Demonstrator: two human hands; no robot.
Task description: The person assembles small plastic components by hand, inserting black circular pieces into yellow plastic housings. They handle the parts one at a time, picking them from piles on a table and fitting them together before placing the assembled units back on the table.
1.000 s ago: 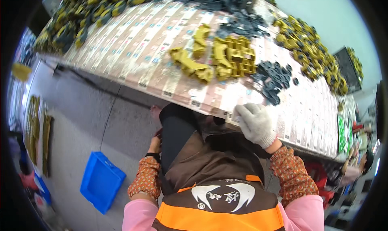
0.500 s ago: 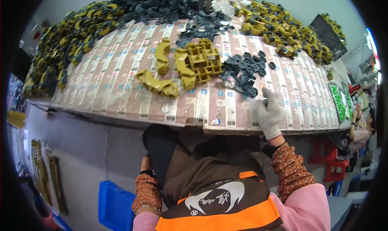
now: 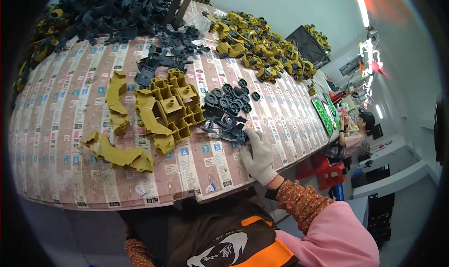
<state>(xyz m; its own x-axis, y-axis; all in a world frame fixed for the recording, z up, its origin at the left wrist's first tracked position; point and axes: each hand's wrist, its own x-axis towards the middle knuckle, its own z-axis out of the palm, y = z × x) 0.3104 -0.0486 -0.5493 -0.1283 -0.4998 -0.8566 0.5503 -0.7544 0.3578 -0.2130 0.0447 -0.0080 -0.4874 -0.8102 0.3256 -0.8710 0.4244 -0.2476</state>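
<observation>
My right hand, in a white knit glove, reaches over the table's near edge. Its fingers are stretched out and apart from the thumb, with the tips at the right end of a dark plastic chassis-like part. Just beyond lies a small heap of black toy wheels. Left of these sit a cluster of olive-yellow toy vehicle bodies and two loose curved yellow shells, one upright and one nearer. Of my left arm only a patterned sleeve shows below the table; the hand is hidden.
Large piles of dark plastic parts and yellow vehicles with wheels cover the far table. A black crate stands behind. Green boards lie at the right end, near a seated person and a red stool.
The head view has turned right and closer to the table. My right hand has moved to the dark part's end. My left arm has slipped mostly out of view.
</observation>
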